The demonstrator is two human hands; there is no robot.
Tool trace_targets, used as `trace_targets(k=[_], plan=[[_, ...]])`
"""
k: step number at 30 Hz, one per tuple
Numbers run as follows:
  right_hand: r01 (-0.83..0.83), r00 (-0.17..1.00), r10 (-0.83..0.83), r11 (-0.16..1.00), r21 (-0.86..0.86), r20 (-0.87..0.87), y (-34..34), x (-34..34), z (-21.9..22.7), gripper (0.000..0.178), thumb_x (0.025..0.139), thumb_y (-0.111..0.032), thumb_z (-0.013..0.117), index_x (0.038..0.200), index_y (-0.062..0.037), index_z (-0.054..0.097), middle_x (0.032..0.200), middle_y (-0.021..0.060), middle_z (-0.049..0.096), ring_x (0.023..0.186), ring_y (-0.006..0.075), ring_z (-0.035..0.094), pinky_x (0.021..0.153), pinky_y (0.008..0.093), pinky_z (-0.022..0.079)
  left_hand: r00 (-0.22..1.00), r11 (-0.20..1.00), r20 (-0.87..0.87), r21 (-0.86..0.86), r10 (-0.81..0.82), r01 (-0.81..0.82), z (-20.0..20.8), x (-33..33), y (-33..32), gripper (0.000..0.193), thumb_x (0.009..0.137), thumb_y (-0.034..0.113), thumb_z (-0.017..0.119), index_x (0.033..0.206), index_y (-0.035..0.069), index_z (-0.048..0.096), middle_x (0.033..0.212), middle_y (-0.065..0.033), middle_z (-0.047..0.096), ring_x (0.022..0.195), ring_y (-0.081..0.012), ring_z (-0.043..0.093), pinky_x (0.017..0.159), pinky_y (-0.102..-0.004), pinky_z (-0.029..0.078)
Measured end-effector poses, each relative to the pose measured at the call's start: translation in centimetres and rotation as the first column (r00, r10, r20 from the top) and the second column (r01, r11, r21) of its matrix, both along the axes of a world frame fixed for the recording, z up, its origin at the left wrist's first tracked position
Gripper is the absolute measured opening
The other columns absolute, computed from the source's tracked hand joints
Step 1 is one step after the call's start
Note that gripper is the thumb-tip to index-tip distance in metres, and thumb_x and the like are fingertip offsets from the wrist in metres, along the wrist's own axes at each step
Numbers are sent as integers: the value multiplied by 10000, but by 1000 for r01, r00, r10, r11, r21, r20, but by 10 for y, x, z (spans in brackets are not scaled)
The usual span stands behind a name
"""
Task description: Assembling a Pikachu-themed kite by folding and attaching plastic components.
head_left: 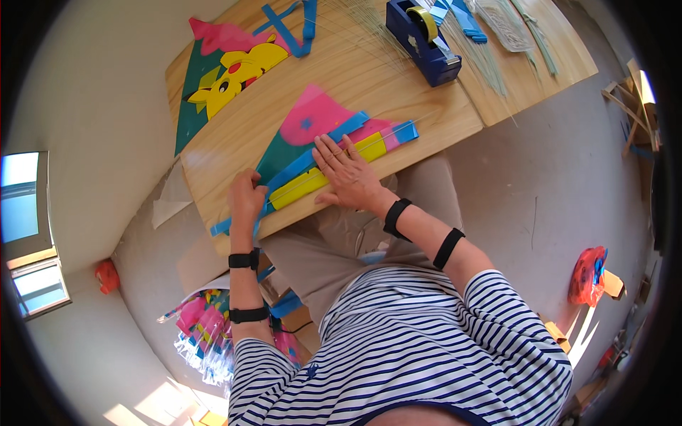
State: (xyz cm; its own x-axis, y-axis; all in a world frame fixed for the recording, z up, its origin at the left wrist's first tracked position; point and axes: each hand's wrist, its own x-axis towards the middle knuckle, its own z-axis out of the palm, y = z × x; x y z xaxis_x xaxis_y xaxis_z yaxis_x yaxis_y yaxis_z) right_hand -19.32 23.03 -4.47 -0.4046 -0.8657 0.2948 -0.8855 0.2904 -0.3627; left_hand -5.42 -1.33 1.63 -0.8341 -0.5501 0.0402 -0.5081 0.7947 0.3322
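In front of me on the wooden table lies a folded, brightly coloured kite sheet (312, 117), pink and green with a yellow band along its near edge. A blue strip (295, 169) runs slantwise across it, and a thin pale stick (380, 140) lies along the yellow band. My right hand (348, 174) rests flat over the strip and band, fingers stretched out. At the sheet's left corner my left hand (246, 199) has its fingers closed on the blue strip, whose loose end hangs by the table edge. The fingertips there are partly hidden.
A second kite sheet (188, 113) with a yellow cartoon figure lies at the far left, beside looped blue strips (288, 32). A blue tape dispenser (430, 53) stands at the back, near thin sticks (483, 64). Bundled colourful kites (202, 319) sit low to my left.
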Motion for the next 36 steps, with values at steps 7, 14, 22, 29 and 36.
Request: trace_targets(k=[7, 14, 22, 29, 36], plan=[[-1, 1000, 1, 1000, 6, 6, 0, -1, -5, 1043, 869, -739, 541, 1542, 46, 405, 1649, 214, 342, 1587, 336, 203, 1294, 532, 93, 942, 873, -255, 380, -220, 307, 27, -103, 68, 134, 813, 58, 726, 926, -1, 685, 841, -156, 705, 774, -305, 694, 693, -386, 536], [-16, 999, 17, 1000, -20, 51, -1, 1, -10, 1066, 833, -738, 583, 1534, 47, 416, 1599, 204, 413, 1564, 347, 252, 1305, 534, 68, 941, 817, -75, 476, -331, 325, 3, -186, 102, 153, 806, 60, 757, 921, -12, 689, 803, -89, 707, 717, -162, 658, 653, -318, 522], [-5, 996, 11, 998, -65, 89, 1, 0, -10, 1048, 789, -729, 629, 1464, 61, 489, 1527, 194, 487, 1531, 361, 307, 1307, 522, 90, 931, 827, -41, 447, -362, 341, -19, -198, 105, 154, 766, 67, 789, 883, 8, 707, 772, -108, 710, 713, -184, 670, 654, -339, 527], [8, 996, 2, 993, -115, 87, 1, 2, -10, 1022, 783, -721, 635, 1437, 57, 522, 1496, 193, 516, 1507, 372, 342, 1305, 525, 103, 923, 864, 19, 361, -384, 351, -23, -207, 108, 191, 727, 103, 812, 866, 14, 716, 769, -126, 722, 711, -226, 691, 647, -365, 531], [9, 998, -2, 996, -93, 69, 0, 0, -11, 992, 796, -720, 625, 1414, 51, 542, 1484, 187, 524, 1501, 369, 348, 1296, 537, 129, 925, 856, 67, 407, -375, 317, -24, -220, 106, 207, 697, 126, 838, 820, 21, 709, 722, -127, 699, 685, -242, 684, 610, -388, 519]])
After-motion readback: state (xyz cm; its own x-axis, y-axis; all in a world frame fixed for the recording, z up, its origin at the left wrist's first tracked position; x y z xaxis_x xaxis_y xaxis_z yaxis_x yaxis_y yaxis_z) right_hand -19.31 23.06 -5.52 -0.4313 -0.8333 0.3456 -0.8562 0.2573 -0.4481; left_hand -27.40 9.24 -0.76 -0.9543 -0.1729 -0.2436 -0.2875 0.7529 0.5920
